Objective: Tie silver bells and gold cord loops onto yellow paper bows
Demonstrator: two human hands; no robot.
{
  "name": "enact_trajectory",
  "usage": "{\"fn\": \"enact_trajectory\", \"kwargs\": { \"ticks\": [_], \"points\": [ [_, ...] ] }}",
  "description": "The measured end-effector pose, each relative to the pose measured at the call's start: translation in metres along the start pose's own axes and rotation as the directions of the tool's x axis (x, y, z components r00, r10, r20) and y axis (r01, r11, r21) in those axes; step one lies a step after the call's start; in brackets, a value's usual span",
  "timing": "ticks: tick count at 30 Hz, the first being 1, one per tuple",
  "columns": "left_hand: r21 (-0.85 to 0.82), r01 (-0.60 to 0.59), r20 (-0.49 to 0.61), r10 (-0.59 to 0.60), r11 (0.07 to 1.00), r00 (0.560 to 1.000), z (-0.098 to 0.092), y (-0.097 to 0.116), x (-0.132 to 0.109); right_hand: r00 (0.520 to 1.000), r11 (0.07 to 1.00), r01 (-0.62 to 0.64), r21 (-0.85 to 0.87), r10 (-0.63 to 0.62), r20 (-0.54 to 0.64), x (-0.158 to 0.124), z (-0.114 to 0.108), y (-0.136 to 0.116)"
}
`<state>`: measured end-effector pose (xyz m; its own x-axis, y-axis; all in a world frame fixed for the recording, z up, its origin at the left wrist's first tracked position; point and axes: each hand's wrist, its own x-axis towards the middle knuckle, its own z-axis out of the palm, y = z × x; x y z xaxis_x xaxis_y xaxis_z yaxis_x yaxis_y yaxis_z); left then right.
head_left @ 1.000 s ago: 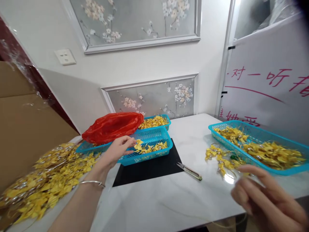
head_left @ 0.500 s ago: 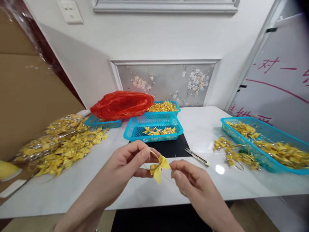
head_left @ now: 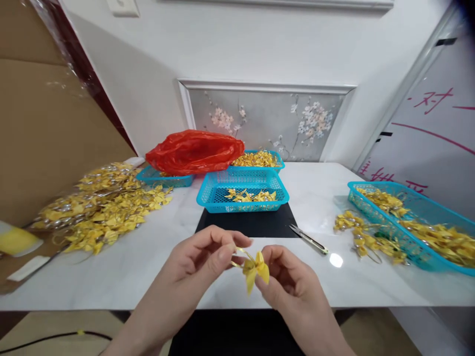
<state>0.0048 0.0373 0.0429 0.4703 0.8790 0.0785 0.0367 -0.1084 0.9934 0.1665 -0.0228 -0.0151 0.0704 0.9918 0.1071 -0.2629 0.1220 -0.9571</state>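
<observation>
A small yellow ribbon bow (head_left: 255, 270) with a thin gold wire loop sits between both hands above the near edge of the white table (head_left: 156, 257). My left hand (head_left: 202, 259) pinches the wire loop with thumb and forefinger. My right hand (head_left: 287, 282) pinches the bow from the right. Behind them a blue basket (head_left: 243, 190) holding a few yellow bows rests on the back of a black mat (head_left: 248, 225).
Small snips (head_left: 308, 239) lie right of the mat. A pile of yellow bows (head_left: 104, 210) covers the left of the table. A red plastic bag (head_left: 195, 151) lies over a far basket. A long blue tray (head_left: 411, 222) of bows stands right, loose bows (head_left: 365, 237) beside it.
My left hand took a bow out of the middle basket and brought it near me. My right hand came in to pinch it. The camera tilted down and both hands closed together.
</observation>
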Motion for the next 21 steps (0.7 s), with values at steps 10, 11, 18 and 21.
{"fn": "enact_trajectory", "kwargs": {
  "ticks": [10,11,18,21],
  "points": [
    [0.031,0.019,-0.038,-0.018,0.999,0.999,0.008,-0.020,-0.032,0.725,0.433,0.568,-0.700,-0.665,0.177,-0.008,-0.001,0.000],
    [0.030,0.008,-0.082,-0.005,1.000,0.997,0.013,-0.020,-0.033,0.698,0.378,0.580,-0.721,-0.687,0.202,-0.008,-0.001,0.002],
    [0.034,-0.056,-0.149,0.060,0.998,0.987,0.020,-0.019,-0.028,0.582,0.230,0.651,-0.724,-0.763,0.281,-0.001,0.003,0.006],
    [-0.035,-0.008,-0.144,0.003,0.999,0.990,0.014,-0.020,-0.029,0.475,0.160,0.710,-0.685,-0.828,0.298,-0.002,0.005,0.005]
  ]
}}
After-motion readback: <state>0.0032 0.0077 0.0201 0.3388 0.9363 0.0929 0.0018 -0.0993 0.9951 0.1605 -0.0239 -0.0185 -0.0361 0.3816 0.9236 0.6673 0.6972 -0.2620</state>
